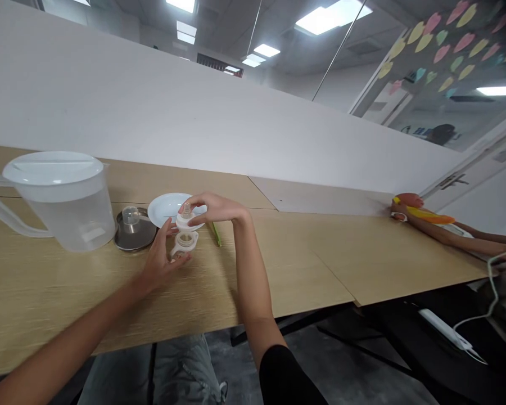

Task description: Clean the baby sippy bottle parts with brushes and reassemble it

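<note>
My left hand (162, 259) is wrapped around a small baby bottle (185, 241) with a pale ring and side handle; its round mouth faces up. Just above that mouth, my right hand (213, 208) pinches the bottle's white collar with a clear nipple (185, 216) between thumb and fingers. Collar and bottle look slightly apart. Behind my hands lies a white plate (162, 209), partly covered by them. On a dark metal tray (135, 242) to the left stands a clear plastic cap (130, 216). Most of the bottle's body is hidden by my left hand.
A large translucent pitcher (73, 214) with a white lid stands at the left. A green stick-like object (216, 234) lies right of the plate. At the far right, another person's arms (459, 239) rest on the table beside a yellow and orange object (430, 215). A white wall (194, 124) borders the back.
</note>
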### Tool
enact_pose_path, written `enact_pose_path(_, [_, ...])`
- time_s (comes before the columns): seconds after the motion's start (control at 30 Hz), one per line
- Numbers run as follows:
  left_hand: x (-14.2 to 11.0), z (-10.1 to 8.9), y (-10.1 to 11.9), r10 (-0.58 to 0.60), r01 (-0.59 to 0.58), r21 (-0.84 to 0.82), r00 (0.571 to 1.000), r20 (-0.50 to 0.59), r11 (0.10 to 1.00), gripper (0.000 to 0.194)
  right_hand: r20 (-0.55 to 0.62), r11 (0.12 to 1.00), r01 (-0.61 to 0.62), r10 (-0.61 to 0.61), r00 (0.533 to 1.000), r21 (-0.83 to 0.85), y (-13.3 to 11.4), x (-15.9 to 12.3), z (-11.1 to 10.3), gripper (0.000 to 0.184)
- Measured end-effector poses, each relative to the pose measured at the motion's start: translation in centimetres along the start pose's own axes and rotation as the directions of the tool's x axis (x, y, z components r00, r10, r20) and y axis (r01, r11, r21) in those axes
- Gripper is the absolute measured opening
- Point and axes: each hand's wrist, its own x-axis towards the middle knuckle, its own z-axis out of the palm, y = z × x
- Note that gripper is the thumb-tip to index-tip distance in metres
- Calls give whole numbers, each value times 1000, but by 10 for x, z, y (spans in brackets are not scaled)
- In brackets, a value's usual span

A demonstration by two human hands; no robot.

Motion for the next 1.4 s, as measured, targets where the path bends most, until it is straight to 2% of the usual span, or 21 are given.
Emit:
enact_pose_path(0.13, [-3,6,-6,19,-19,5,999,-29,1000,94,29,997,-71,70,997,28,14,7,2,30])
enact_pose_path(0.27, [-2,7,-8,-13,11,-46,999,-40,999,89,107,989,-131,123,987,69,14,9,6,44])
enact_pose_path(0.43, [-2,5,-6,-8,7,-30,999,-41,1000,84,121,987,-159,158,980,-1,0,7,7,20])
enact_pose_path(0.53, [-2,5,-6,10,-10,-8,999,-48,1000,82,78,972,-183,195,978,-145,-13,5,8,10])
enact_pose_path(0.6, [-3,5,-7,30,-30,-7,998,-57,1000,80,34,933,-236,255,966,-272,-22,5,12,7])
enact_pose_path(0.73, [-3,6,-8,49,-49,-6,996,-68,999,77,-114,779,-373,368,923,-504,-36,10,25,24])
enact_pose_path(0.87, [-2,5,-9,43,-42,16,996,-80,999,74,-229,671,-446,391,891,-592,-42,17,40,34])
enact_pose_path(0.97, [-1,2,-8,25,-25,10,998,-51,1000,70,-305,615,-489,385,871,-619,-46,14,43,38])
enact_pose_path(1.07, [1,-1,-6,-7,7,-6,1000,5,1000,71,-297,629,-457,348,889,-630,-50,5,40,35])
enact_pose_path(1.13, [1,-2,-3,-35,35,-6,998,45,999,74,-215,682,-365,298,930,-634,-51,1,37,26])
enact_pose_path(1.2, [2,-3,0,-52,53,-9,996,71,999,78,-139,715,-290,264,955,-636,-51,2,38,26])
enact_pose_path(1.4, [1,-1,-3,-29,32,-31,995,92,999,85,-129,677,-345,349,928,-650,-56,11,47,28])
